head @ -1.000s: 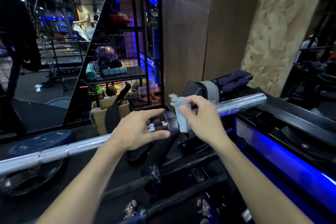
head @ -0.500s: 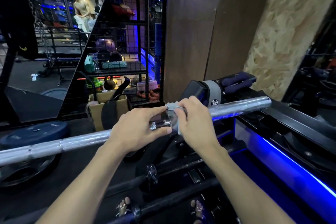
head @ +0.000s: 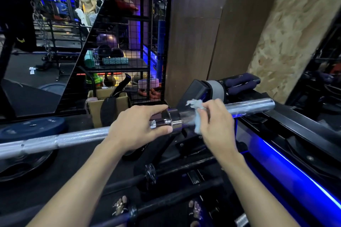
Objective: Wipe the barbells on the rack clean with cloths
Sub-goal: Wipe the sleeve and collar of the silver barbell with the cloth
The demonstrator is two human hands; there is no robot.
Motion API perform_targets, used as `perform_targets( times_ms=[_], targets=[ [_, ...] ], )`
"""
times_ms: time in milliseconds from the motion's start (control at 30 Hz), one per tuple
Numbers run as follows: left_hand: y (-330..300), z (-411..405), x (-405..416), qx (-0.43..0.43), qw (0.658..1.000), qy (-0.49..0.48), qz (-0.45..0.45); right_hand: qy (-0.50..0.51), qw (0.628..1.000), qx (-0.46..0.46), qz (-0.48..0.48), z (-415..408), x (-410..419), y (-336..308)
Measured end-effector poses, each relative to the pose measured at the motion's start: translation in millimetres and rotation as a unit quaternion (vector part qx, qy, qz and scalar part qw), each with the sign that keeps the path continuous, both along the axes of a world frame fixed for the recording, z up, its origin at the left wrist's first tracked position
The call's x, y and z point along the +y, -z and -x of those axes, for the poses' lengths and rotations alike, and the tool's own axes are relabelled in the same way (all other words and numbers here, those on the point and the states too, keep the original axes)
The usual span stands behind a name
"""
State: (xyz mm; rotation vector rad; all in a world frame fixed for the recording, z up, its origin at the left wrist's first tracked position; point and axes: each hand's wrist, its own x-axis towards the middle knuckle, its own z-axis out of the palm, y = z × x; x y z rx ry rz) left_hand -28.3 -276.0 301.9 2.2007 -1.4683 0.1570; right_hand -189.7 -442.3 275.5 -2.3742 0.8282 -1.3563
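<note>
A silver barbell (head: 73, 139) runs across the view from lower left to upper right, its smooth sleeve (head: 252, 106) ending at the right. My left hand (head: 136, 129) grips the bar just left of its shiny collar (head: 166, 120), index finger stretched over the collar. My right hand (head: 214, 121) holds a small pale blue cloth (head: 196, 116) wrapped against the sleeve right next to the collar. Two darker barbells (head: 166, 206) lie lower on the rack, in front of my feet.
A black rack frame with a blue light strip (head: 287, 167) runs along the right. Weight plates (head: 31, 129) lie on the floor at left. A cardboard box (head: 96, 108) and a wire mesh shelf (head: 129, 51) stand behind the bar. A wooden pillar (head: 199, 33) rises just beyond.
My right hand has slid the cloth a little rightward along the sleeve, away from the collar. The left hand keeps its grip beside the collar.
</note>
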Motion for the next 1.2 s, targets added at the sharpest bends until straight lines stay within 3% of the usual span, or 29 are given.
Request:
perform_targets(
  times_ms=[67,233,400,567,667,867,967,1067,1200],
  targets=[
    [-1.4,0.4,-0.8,-0.001,1.0,-0.001,-0.005,0.027,0.999,-0.021,0.005,-6.9,5.8,-4.7],
    [-2.1,2.0,0.9,0.002,1.0,0.007,0.0,-0.072,0.997,-0.003,0.032,-16.2,24.7,4.5],
    [-3.0,2.9,0.4,0.007,1.0,0.002,-0.011,0.032,0.998,-0.043,0.023,-7.4,-7.8,-4.8],
    [-3.5,3.7,1.3,0.004,1.0,0.003,-0.003,-0.072,0.995,0.004,0.061,-15.0,18.3,7.4],
    [-3.5,2.0,1.6,0.009,1.0,0.005,-0.003,0.009,0.998,0.02,0.052,18.0,-30.6,0.6],
    [-4.4,6.8,2.6,-0.01,1.0,0.001,-0.008,0.049,0.978,-0.177,-0.095,61.4,-41.8,-31.5],
    [-5.1,8.3,2.8,-0.013,1.0,-0.003,-0.009,0.022,0.985,-0.15,-0.082,53.0,-18.3,-35.3],
    [-5.9,8.4,2.7,-0.014,1.0,-0.004,-0.008,-0.046,0.996,-0.055,-0.049,26.8,16.9,-20.8],
    [-4.4,7.7,2.4,-0.021,1.0,-0.007,-0.009,-0.167,0.978,0.074,0.097,7.6,34.6,12.0]
  ],
)
